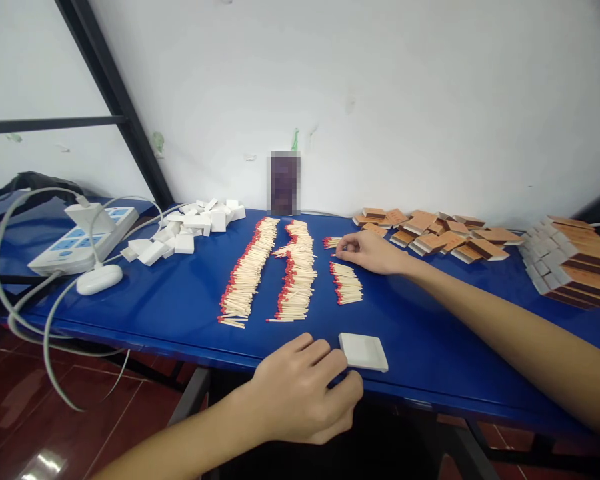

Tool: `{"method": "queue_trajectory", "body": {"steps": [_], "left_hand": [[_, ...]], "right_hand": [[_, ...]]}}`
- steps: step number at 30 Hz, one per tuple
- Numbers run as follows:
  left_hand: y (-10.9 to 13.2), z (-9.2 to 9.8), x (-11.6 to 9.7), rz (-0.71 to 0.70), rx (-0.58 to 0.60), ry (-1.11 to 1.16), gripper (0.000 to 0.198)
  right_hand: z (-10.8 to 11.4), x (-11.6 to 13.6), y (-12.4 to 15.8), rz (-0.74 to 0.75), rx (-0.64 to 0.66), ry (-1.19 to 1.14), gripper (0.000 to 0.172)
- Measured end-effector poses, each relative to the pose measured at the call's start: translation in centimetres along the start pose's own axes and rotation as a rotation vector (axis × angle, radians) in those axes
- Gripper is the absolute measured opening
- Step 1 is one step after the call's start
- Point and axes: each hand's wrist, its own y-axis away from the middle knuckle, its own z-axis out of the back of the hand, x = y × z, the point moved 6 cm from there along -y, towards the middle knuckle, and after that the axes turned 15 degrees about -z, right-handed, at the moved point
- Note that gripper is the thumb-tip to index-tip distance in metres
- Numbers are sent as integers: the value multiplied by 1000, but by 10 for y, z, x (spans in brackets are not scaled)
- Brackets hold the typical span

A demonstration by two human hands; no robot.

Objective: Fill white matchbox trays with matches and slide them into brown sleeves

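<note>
Matt wooden matches (295, 280) on a smooth, glossy table (410, 333); at nine o'clock, matt card trays (184, 243), then a smooth plastic power strip (69, 247); at three, card sleeves (450, 241); at eight, shiny tiles (35, 407)

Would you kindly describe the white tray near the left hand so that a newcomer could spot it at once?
Find the near edge of the blue table, then the left hand there. Beside that hand lies the shallow white tray, alone, unlike the white pieces heaped at the table's back left.
</note>
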Motion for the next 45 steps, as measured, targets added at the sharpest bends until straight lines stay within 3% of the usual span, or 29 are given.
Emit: {"method": "queue_trajectory", "body": {"steps": [16, 32, 45], "left_hand": [[0, 0, -1, 3, -3, -7, 12], [0, 1, -1, -2, -22, 18, 10], [0, 1, 0, 1, -20, 20, 11]], "right_hand": [[-3, 3, 4, 29, 9, 2, 21], [-2, -1, 4, 11, -185, 30, 34], [-3, -5, 1, 34, -160, -20, 35]]}}
